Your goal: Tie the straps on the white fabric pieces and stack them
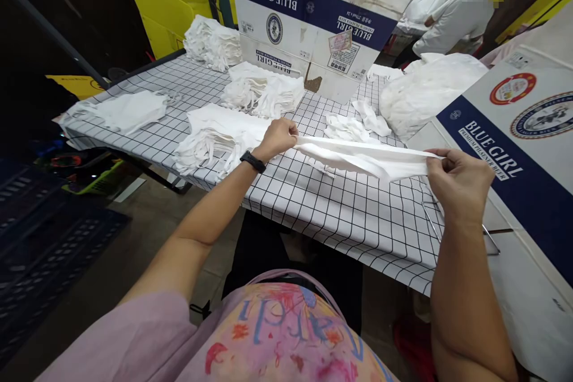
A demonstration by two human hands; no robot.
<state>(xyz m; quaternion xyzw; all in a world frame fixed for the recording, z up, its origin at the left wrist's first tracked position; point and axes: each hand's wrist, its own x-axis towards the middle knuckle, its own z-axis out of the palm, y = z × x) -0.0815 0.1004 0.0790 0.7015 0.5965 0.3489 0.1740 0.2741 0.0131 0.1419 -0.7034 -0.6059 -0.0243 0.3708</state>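
A white piece of cloth [362, 158] is stretched between my two hands above the checked table. My left hand [278, 138], with a black band at its wrist, pinches the cloth's left end. At the right, my right hand [461, 182] grips the other end between thumb and fingers. The cloth's upper edge is pulled nearly straight, and its lower part hangs in folds. Just left of my left hand lies a stack of white cloth pieces [215, 143] with strips hanging from it. A few loose white pieces [347, 126] lie behind the stretched cloth.
The checked tablecloth [349, 221] covers the table. More white stacks [262, 89] stand farther back, and a flat white piece [129, 110] lies left. Cardboard boxes [308, 18] stand behind and at the right [514, 131], near a white heap [430, 92]. A person [456, 21] is at the back right.
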